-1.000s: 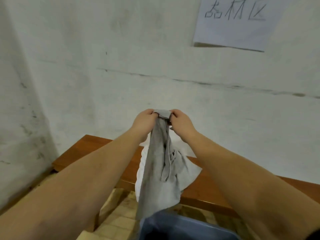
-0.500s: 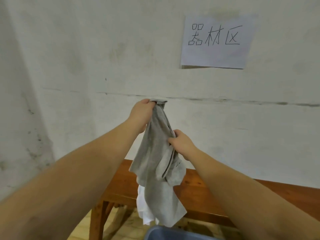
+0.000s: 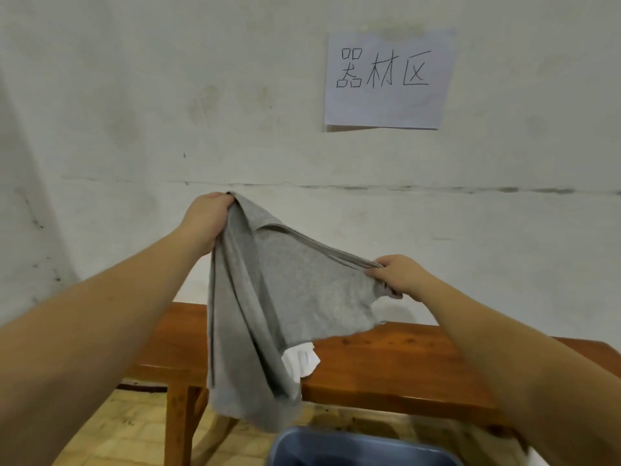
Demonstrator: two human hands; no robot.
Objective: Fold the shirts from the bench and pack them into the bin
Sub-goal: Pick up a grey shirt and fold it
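My left hand (image 3: pixel 205 220) grips one corner of the soft grey cotton shirt (image 3: pixel 268 297), fingers curled tight around the cloth. My right hand (image 3: pixel 398 275) pinches the shirt's edge, lower and to the side. The shirt hangs in the air above the brown wooden bench (image 3: pixel 403 361). A white cloth (image 3: pixel 300 359) lies on the bench behind it. The blue plastic bin (image 3: pixel 353 447) stands on the floor in front of the bench.
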